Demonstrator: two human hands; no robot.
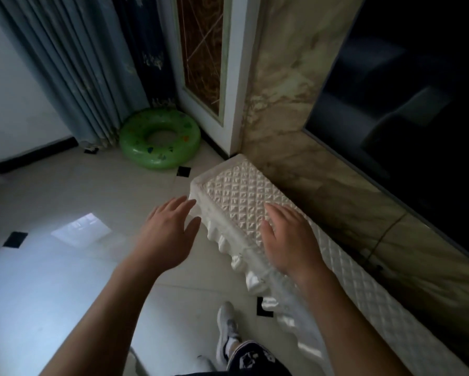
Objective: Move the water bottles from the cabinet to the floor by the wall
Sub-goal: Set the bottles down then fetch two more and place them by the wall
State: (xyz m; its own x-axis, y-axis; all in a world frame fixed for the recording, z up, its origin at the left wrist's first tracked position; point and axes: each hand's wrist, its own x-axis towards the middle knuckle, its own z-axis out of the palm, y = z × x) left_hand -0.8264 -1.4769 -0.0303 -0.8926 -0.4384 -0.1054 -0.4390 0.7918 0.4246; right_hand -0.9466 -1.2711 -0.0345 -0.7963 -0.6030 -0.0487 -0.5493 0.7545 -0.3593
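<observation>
White quilted cloth (236, 191) is draping the cabinet at mid-frame, so no water bottles are showing, and I am hovering my left hand (171, 229) and right hand (287, 240), each grip released and empty, probably to lift that cover.

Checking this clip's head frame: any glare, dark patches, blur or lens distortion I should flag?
Head view: a window reflection glares off the floor tiles; the black screen at right is nearly featureless dark; wide-angle bending tilts the curtain and door frame; the left hand and right hand are fairly sharp, as is the quilted cover; slight smear at the far left edge.
</observation>
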